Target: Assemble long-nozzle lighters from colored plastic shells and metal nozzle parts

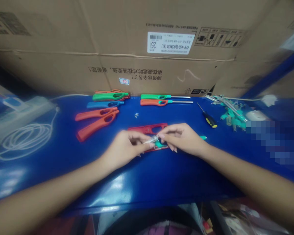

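My left hand (124, 147) is closed, thumb and fingers pinching a small clear tube-like part (151, 140). The fingers of my right hand (181, 138) are pinched together at the other end of that part; a thin wire may be there, too small to make out. Just under both hands lie two red lighter shell halves (147, 128) on the blue table. A teal piece (159, 143) sits in the nearer half, partly covered by my fingers. Beyond my right hand another teal tip (203, 137) shows.
Orange, blue and green lighter handles (98, 124) lie at the left. Two lighters with metal rods (166, 102) rest at the back, a screwdriver (207, 117) right of them. Teal-ended parts (231, 112) are heaped at right. A coiled white cable (24, 140) and cardboard box (112, 39) border the table.
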### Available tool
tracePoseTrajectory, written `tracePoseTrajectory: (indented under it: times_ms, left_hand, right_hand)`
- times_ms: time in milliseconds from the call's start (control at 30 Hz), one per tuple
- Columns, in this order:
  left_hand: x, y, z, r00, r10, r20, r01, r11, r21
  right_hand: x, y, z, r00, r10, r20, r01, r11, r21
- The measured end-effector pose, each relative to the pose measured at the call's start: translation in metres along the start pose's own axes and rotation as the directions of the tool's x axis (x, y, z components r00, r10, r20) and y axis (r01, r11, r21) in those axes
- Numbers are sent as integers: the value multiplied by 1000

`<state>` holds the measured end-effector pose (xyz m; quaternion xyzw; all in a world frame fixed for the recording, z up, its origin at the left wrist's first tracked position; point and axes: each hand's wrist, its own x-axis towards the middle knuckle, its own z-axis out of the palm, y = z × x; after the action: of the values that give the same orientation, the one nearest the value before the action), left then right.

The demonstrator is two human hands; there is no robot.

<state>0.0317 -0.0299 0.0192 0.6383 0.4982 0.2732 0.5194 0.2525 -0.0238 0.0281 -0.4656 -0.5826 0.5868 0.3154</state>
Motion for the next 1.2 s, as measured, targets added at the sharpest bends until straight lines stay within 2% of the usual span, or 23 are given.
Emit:
tracePoseTrajectory:
  times_ms: [367,567,800,933,1067,1200]
  left_hand:
    - [-2,-2,0,1000,-16,-10,16,999,29]
    - [-2,-3,0,999,33,4,-33,999,41]
    - [0,3,-3,999,-14,46,14,1000,9]
    - [-2,12,-16,996,19,82,-32,987,159]
    - [-6,19,-26,982,102,160,-158,908,389]
    - [-9,19,-26,967,147,211,-235,833,501]
  right_hand:
    - [-1,4,0,1000,-20,-9,20,1000,-13]
    - [-3,1,1,999,-35,-4,34,998,-45]
    - [-1,-3,1,1000,5,-2,-5,1000,-28]
    - [2,-4,-2,1000,26,-13,-26,999,-24]
    - [3,-5,-4,996,64,-62,-63,998,21]
    - [4,-5,-4,995,68,-77,-67,998,18]
